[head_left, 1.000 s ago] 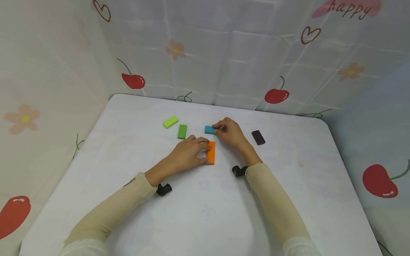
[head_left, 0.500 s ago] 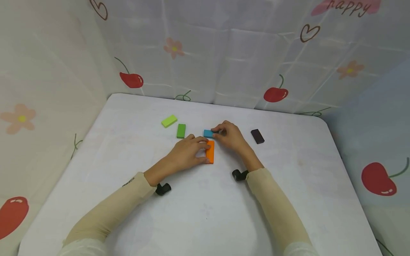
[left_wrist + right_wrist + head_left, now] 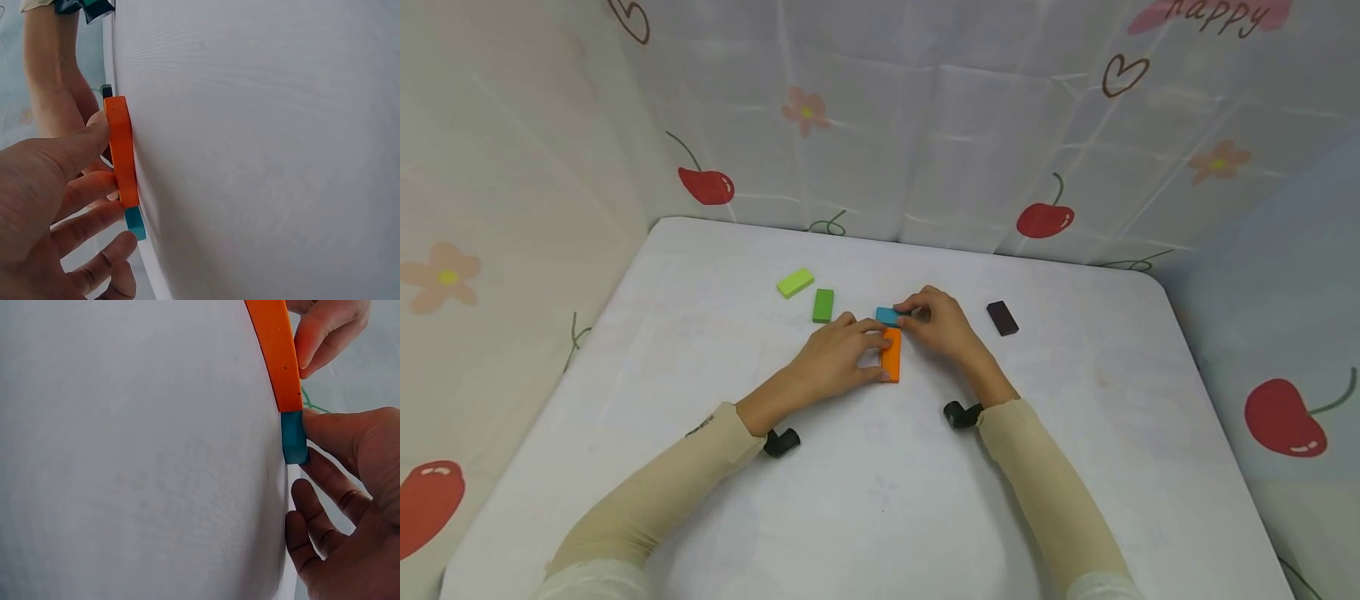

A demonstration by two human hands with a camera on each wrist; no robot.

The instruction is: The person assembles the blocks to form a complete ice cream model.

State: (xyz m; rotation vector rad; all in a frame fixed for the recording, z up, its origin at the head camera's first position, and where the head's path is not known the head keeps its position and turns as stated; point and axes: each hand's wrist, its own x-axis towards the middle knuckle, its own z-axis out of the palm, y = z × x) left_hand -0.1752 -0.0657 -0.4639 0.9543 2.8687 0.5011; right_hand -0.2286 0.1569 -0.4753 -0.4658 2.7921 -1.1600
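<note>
In the head view, a long orange block [image 3: 892, 358] lies flat on the white table, its length running away from the body. My left hand [image 3: 837, 360] grips it from the left, thumb near the close end and fingers toward the far end. Just beyond that far end, a blue block [image 3: 887, 316] lies crosswise. The thumb and index finger of my right hand [image 3: 942, 325] pinch its right end, which they partly hide. In the right wrist view, the blue block [image 3: 294, 437] meets the end of the orange block [image 3: 276, 353].
Left of the hands lie a lime block [image 3: 795, 282] and a green block [image 3: 823, 306]. A dark block [image 3: 1002, 318] is off to the right. Black wrist cameras [image 3: 782, 442] hang at both cuffs. A printed curtain [image 3: 925, 150] stands behind the table [image 3: 880, 517].
My right hand has drawn the blue block closer, from a gap beyond the orange block to right at its far end. The left hand keeps its grip on the orange block.
</note>
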